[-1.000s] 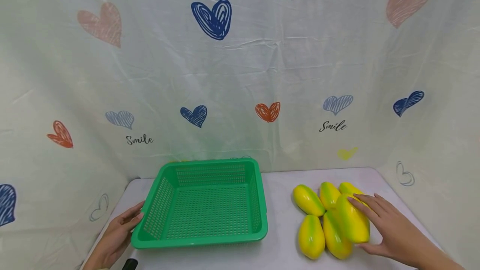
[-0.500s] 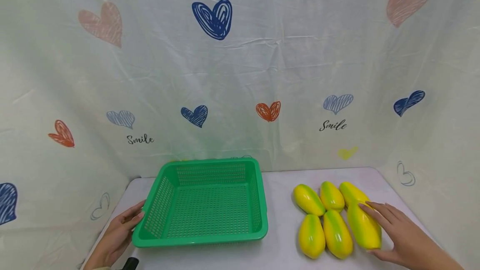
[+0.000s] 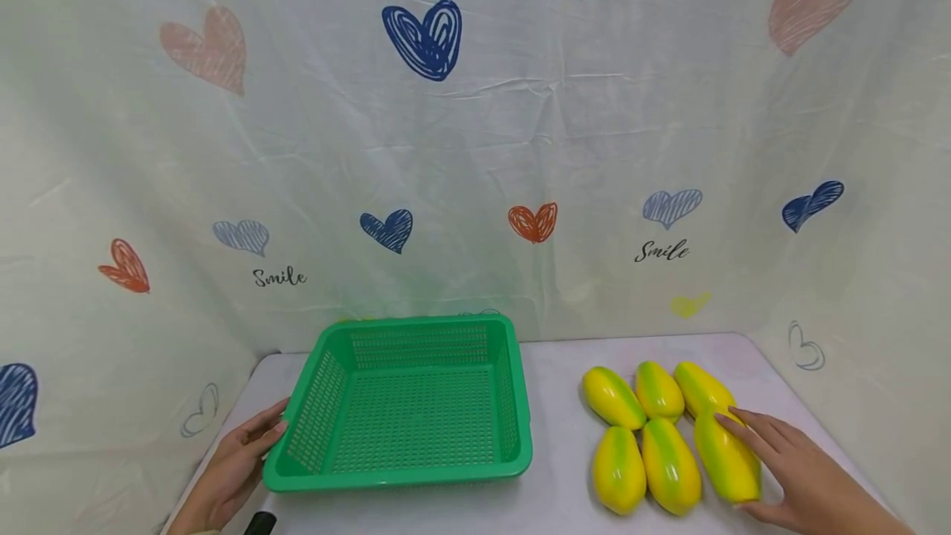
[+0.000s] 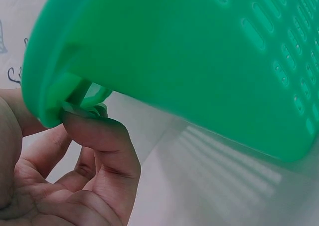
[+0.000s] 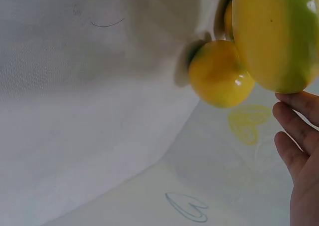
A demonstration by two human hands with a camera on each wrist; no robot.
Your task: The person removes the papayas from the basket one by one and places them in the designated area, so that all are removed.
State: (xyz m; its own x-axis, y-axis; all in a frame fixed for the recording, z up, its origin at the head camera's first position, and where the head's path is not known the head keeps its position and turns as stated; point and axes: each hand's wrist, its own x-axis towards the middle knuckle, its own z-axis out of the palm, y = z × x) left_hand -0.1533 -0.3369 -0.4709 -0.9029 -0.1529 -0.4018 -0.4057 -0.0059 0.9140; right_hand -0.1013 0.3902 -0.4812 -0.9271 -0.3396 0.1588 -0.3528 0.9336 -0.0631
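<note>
On the left half of the table stands a green plastic basket [image 3: 397,481] with slotted walls and nothing in it. My left hand [image 3: 236,461] pinches its left rim; the left wrist view shows thumb and fingers [image 4: 102,141] at the edge of the basket [image 4: 174,61]. At the right, my right hand [image 3: 798,469] spans a yellow-green mango [image 3: 724,456], fingertips at its far end and thumb at its near end. In the right wrist view that mango [image 5: 271,36] touches the fingertips [image 5: 294,102]; the thumb is out of sight there.
Several more mangoes [image 3: 672,469] lie grouped in two rows left of and behind the held one. The white table [image 3: 557,419] backs onto a hanging cloth [image 3: 461,147] printed with hearts. A dark object [image 3: 260,523] pokes in at the bottom edge.
My right hand has moved right and down toward the near side with the mango, from above the group to the right end of the front row. The left hand and basket have stayed put.
</note>
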